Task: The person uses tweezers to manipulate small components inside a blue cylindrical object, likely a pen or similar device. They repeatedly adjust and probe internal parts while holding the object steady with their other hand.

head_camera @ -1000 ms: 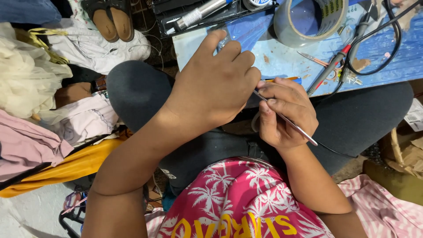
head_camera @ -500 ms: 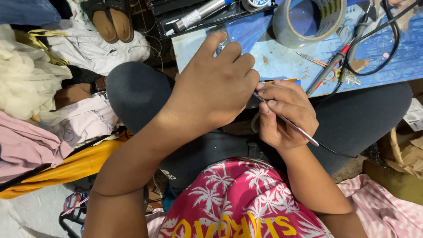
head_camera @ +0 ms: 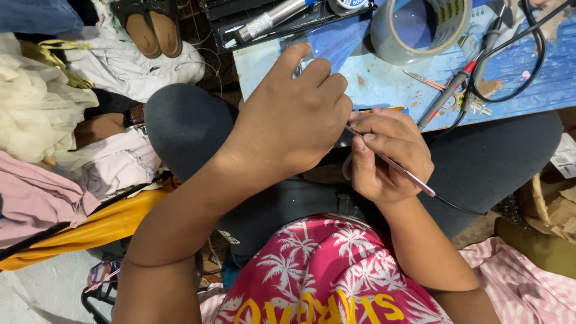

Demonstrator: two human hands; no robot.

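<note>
The right hand [head_camera: 390,156] pinches a thin, polished metal tool [head_camera: 396,168]. Beyond both hands, the blue tabletop [head_camera: 384,84] looks painted, worn and chipped; on it a glossy clear plastic tape roll [head_camera: 420,27]. Left of the left hand [head_camera: 288,114], soft matt cloth [head_camera: 36,108] lies crumpled

A white printed paper label or packet [head_camera: 564,157] is seen at the right edge, below the blue surface [head_camera: 540,78]. A round blue-and-white label [head_camera: 351,3] is partly cut off by the top edge, beside the tape roll [head_camera: 420,27]
</note>
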